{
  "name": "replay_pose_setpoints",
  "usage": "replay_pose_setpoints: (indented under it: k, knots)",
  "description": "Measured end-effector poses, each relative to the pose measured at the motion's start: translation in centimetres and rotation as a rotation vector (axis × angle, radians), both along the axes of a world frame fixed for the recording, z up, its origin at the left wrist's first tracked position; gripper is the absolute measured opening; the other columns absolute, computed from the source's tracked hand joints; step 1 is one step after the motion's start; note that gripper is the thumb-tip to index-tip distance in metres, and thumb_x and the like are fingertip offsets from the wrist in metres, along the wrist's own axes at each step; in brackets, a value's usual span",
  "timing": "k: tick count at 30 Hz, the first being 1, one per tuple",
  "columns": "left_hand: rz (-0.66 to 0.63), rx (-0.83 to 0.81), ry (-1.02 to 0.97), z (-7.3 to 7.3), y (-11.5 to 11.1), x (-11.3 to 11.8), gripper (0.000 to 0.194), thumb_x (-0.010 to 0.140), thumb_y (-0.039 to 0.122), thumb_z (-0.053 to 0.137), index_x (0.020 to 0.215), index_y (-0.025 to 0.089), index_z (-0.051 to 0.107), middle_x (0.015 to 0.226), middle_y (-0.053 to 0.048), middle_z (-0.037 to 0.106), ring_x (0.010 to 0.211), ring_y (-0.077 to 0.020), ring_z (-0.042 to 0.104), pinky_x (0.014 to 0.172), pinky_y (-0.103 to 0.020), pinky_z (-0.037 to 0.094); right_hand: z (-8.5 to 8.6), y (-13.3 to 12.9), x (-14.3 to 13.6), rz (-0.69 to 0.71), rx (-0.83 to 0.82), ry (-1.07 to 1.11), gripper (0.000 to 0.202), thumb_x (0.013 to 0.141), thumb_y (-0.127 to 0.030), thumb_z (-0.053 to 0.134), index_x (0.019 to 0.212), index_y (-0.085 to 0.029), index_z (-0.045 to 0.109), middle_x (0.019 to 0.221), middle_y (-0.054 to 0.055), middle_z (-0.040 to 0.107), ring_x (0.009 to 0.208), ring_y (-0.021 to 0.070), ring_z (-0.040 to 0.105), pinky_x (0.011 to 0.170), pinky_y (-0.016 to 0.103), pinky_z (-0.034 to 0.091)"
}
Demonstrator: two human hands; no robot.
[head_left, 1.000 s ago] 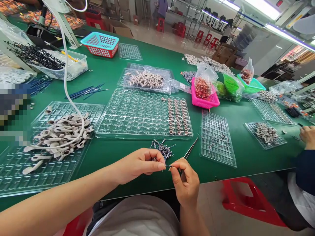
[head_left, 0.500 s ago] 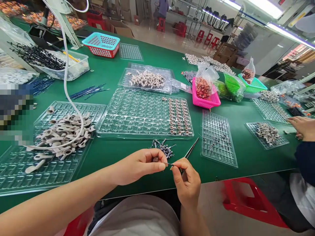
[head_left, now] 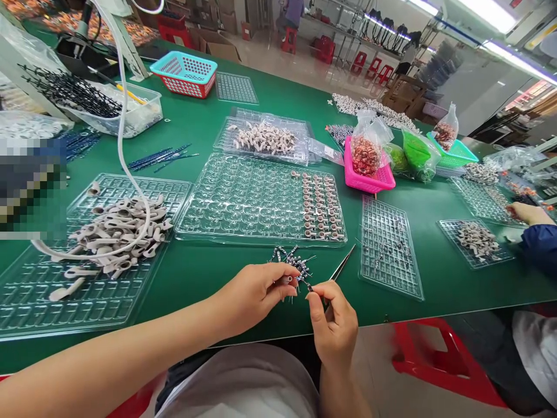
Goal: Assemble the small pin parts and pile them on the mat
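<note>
My left hand is closed round a small light-coloured part near the table's front edge. Close on its right, my right hand pinches a tiny dark component with thin wire, and metal tweezers stick out above that hand. Just beyond my fingers lies a pile of small dark components with wires. A large clear tray behind them has rows of small beige parts at its right end. Grey-beige spoon-shaped pieces are heaped on the left tray.
A white cable hangs over the left tray. At the right stand a clear gridded tray and a pink basket. Another person's hand is at the far right. A blue basket stands at the back.
My fingertips have moved slightly apart, and the light part in my left hand shows more clearly. The other person's hand has moved back and left. The whole view has shifted slightly.
</note>
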State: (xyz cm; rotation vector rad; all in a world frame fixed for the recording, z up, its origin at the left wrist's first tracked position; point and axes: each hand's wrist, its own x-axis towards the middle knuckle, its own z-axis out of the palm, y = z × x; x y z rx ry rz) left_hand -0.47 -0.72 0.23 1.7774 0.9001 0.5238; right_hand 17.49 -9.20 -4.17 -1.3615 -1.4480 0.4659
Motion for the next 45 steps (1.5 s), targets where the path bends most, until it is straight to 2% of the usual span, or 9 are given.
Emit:
replay_pose_setpoints:
  k: [8,18,32,37,41,45]
  knots:
    - [0.022,0.232,0.032,-0.6,0.1,0.1,0.018,0.090,0.016,0.060,0.106,0.015,0.069,0.091,-0.003,0.078,0.079,-0.0154,0.073,0.075,-0.024,0.057,0.2,0.3,0.0,0.032,0.013,0.007,0.011,0.093,-0.012,0.055,0.095,-0.021,0.060,0.082,0.000,0.061,0.074,0.0129,0.057,0.066,0.026,0.047]
    - [-0.008,0.364,0.024,-0.3,0.1,0.1,0.017,0.090,0.013,0.061,0.104,0.013,0.070,0.090,-0.005,0.078,0.080,-0.0153,0.073,0.077,-0.023,0.057,0.6,0.4,-0.2,0.007,-0.025,-0.074,0.008,0.093,-0.014,0.056,0.091,-0.021,0.060,0.078,-0.001,0.060,0.069,0.0121,0.056,0.062,0.024,0.044]
    - [-0.013,0.358,0.050,-0.7,0.2,0.0,0.018,0.092,0.017,0.058,0.106,0.017,0.069,0.089,-0.003,0.077,0.077,-0.0150,0.072,0.076,-0.025,0.058,0.6,0.3,-0.3,-0.022,-0.003,-0.119,0.007,0.092,-0.016,0.057,0.089,-0.021,0.061,0.075,-0.001,0.061,0.066,0.0127,0.057,0.057,0.024,0.043]
    - [-0.022,0.411,0.044,-1.2,0.2,0.1,0.020,0.093,0.018,0.058,0.109,0.017,0.069,0.089,-0.004,0.077,0.078,-0.0156,0.071,0.079,-0.026,0.057,0.4,0.4,-0.4,-0.026,0.014,-0.134,0.008,0.091,-0.015,0.058,0.089,-0.021,0.061,0.076,0.000,0.062,0.068,0.0134,0.057,0.061,0.026,0.045]
    - [-0.002,0.391,0.087,-0.9,0.2,0.1,0.025,0.092,0.018,0.060,0.116,0.018,0.065,0.090,-0.003,0.077,0.078,-0.0159,0.071,0.075,-0.025,0.056,0.4,0.5,-0.5,-0.018,0.029,-0.145,0.009,0.090,-0.013,0.059,0.089,-0.022,0.061,0.077,0.000,0.063,0.069,0.0136,0.057,0.064,0.027,0.047]
    - [0.027,0.350,0.196,-0.4,0.2,0.0,0.012,0.086,0.020,0.070,0.096,0.018,0.065,0.075,0.002,0.072,0.065,-0.0141,0.067,0.062,-0.021,0.049,0.4,0.6,-0.5,-0.003,0.059,-0.169,0.009,0.090,-0.013,0.059,0.091,-0.021,0.062,0.078,0.001,0.065,0.070,0.0140,0.058,0.067,0.029,0.048]
